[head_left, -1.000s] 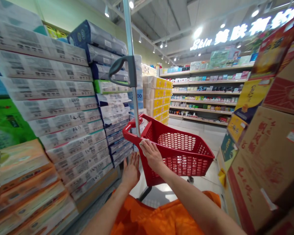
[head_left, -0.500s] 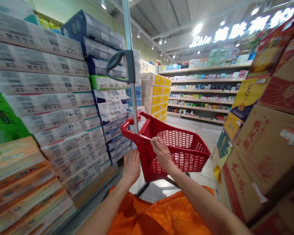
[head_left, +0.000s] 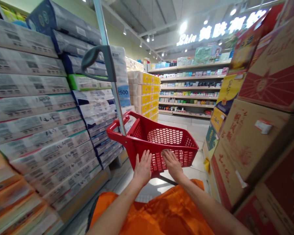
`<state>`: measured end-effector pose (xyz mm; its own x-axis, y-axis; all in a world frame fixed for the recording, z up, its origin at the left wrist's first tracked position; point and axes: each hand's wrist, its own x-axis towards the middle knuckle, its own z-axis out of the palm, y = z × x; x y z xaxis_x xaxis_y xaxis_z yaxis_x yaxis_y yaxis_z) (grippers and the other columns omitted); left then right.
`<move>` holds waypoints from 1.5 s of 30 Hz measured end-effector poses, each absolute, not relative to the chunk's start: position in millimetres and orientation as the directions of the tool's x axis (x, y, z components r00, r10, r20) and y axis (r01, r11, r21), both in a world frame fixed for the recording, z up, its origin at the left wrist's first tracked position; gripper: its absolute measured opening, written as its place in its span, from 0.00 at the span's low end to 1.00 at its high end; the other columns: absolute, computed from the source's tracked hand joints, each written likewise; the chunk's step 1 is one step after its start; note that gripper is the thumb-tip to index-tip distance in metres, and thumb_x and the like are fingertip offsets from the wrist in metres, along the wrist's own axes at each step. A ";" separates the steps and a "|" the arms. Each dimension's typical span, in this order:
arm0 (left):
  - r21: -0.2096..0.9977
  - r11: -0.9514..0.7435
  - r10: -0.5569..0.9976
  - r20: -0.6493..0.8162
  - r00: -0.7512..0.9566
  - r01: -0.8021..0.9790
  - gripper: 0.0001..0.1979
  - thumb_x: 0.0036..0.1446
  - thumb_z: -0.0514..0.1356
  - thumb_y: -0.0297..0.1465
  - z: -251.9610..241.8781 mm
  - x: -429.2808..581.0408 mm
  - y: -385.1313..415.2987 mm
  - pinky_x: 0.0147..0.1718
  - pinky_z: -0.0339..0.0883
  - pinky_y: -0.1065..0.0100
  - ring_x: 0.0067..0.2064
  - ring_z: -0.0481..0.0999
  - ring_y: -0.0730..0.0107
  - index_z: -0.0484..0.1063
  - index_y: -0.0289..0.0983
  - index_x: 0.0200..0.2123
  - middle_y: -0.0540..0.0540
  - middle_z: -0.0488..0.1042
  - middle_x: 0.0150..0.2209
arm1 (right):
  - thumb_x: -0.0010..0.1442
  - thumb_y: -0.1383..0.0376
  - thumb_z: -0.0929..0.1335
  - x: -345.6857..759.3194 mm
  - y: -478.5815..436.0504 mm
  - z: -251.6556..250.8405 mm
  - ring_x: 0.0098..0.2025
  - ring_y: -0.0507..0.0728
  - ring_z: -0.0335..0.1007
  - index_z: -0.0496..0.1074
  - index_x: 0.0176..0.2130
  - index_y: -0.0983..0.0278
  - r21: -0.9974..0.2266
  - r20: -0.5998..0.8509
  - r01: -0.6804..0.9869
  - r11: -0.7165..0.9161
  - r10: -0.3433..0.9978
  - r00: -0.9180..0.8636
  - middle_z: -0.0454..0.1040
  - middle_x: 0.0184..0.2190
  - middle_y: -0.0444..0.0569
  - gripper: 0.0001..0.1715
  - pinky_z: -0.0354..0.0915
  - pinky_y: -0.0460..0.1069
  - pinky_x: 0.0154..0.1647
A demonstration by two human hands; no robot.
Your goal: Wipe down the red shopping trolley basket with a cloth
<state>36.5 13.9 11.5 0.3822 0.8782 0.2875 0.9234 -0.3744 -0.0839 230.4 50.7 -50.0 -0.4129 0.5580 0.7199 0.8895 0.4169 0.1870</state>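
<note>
A red plastic shopping cart (head_left: 134,142) with perforated basket walls stands in front of me. My left hand (head_left: 143,166) is open, fingers stretched upward, at the near side wall of the basket. To its right, my right hand (head_left: 172,164) lies with extended fingers along the same wall, just below the rim. A small greyish patch shows at its fingertips; I cannot make out what it is. From the handle end of the cart rises a metal pole (head_left: 119,106) carrying a grey loop handle (head_left: 111,63). Orange clothing (head_left: 156,212) covers my lap below.
Tall stacks of wrapped paper packs (head_left: 31,104) line the left side. Cardboard cartons (head_left: 257,137) are piled close on the right. Farther back are yellow-sided packs (head_left: 149,93) and shelves of small goods (head_left: 191,86) under a lit sign (head_left: 220,29).
My left hand has moved up and right onto the basket's side. My right hand has slid from the rim lower down the wall. The view has shifted, so the cart appears farther left.
</note>
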 end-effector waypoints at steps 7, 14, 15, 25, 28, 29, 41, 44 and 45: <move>-0.102 -0.485 0.835 0.240 0.495 0.868 0.32 0.49 0.48 0.29 15.8 72.4 15.0 0.58 0.36 0.48 0.63 0.39 0.60 0.47 0.32 0.59 0.42 0.43 0.63 | 0.54 0.78 0.56 257.2 47.8 -49.0 0.62 0.56 0.40 0.55 0.58 0.65 0.126 0.749 0.936 0.329 0.587 -0.307 0.55 0.59 0.50 0.32 0.47 0.56 0.58; -0.127 -0.530 0.806 0.233 0.544 0.839 0.33 0.49 0.49 0.30 14.1 86.2 17.9 0.58 0.35 0.49 0.63 0.38 0.60 0.46 0.32 0.60 0.41 0.43 0.63 | 0.51 0.80 0.57 283.1 42.1 -77.8 0.60 0.57 0.47 0.59 0.55 0.65 0.152 0.677 0.927 0.344 0.647 -0.351 0.61 0.55 0.51 0.33 0.49 0.56 0.57; -0.132 -0.532 0.806 0.226 0.547 0.837 0.33 0.49 0.49 0.29 13.9 86.9 18.0 0.58 0.35 0.49 0.63 0.38 0.60 0.46 0.31 0.60 0.41 0.43 0.63 | 0.51 0.80 0.57 286.8 40.9 -78.4 0.61 0.57 0.46 0.59 0.55 0.65 0.139 0.687 0.932 0.334 0.646 -0.334 0.61 0.56 0.51 0.33 0.49 0.57 0.57; -0.121 -0.559 0.793 0.208 0.572 0.820 0.31 0.50 0.48 0.29 16.3 100.5 15.6 0.59 0.36 0.50 0.63 0.39 0.62 0.46 0.32 0.59 0.42 0.44 0.63 | 0.53 0.80 0.54 325.8 35.2 -94.6 0.59 0.58 0.50 0.64 0.52 0.66 0.034 0.685 0.988 0.148 0.717 -0.131 0.62 0.55 0.53 0.29 0.55 0.55 0.54; -0.132 -0.554 0.796 0.204 0.569 0.822 0.32 0.50 0.48 0.29 14.9 97.2 18.6 0.59 0.36 0.49 0.63 0.39 0.61 0.46 0.32 0.59 0.43 0.43 0.63 | 0.54 0.80 0.53 336.1 38.3 -96.2 0.59 0.58 0.50 0.63 0.52 0.67 -0.024 0.718 0.994 0.104 0.694 -0.055 0.60 0.56 0.54 0.29 0.53 0.56 0.55; -0.134 -0.545 0.802 0.207 0.561 0.828 0.32 0.49 0.48 0.29 14.7 95.2 20.0 0.59 0.36 0.49 0.63 0.39 0.61 0.47 0.32 0.59 0.43 0.43 0.63 | 0.54 0.79 0.53 339.7 42.1 -91.3 0.60 0.58 0.48 0.61 0.54 0.67 -0.060 0.743 0.994 0.087 0.669 -0.014 0.58 0.57 0.55 0.29 0.52 0.57 0.55; -0.209 -0.248 0.853 0.416 0.316 0.946 0.33 0.46 0.50 0.27 56.6 20.9 49.1 0.58 0.38 0.48 0.63 0.43 0.58 0.50 0.32 0.58 0.42 0.47 0.62 | 0.53 0.75 0.54 369.9 62.2 -93.7 0.58 0.59 0.51 0.55 0.57 0.71 -0.373 0.728 0.928 -0.021 0.613 0.307 0.58 0.56 0.57 0.31 0.56 0.55 0.54; -0.228 -0.214 0.862 0.412 0.293 0.950 0.33 0.44 0.50 0.26 70.0 3.8 53.5 0.57 0.36 0.46 0.63 0.44 0.58 0.52 0.33 0.58 0.41 0.50 0.61 | 0.53 0.74 0.54 365.7 78.8 -56.6 0.57 0.61 0.51 0.60 0.54 0.74 -0.405 0.738 0.914 0.026 0.599 0.310 0.60 0.54 0.59 0.29 0.55 0.57 0.55; -0.228 -0.209 0.871 0.399 0.287 0.951 0.34 0.44 0.50 0.26 72.0 1.6 53.3 0.57 0.35 0.45 0.63 0.44 0.58 0.52 0.33 0.58 0.41 0.50 0.61 | 0.52 0.75 0.54 356.9 84.4 -44.9 0.56 0.61 0.54 0.62 0.53 0.74 -0.407 0.735 0.912 0.050 0.610 0.295 0.63 0.52 0.60 0.29 0.55 0.57 0.54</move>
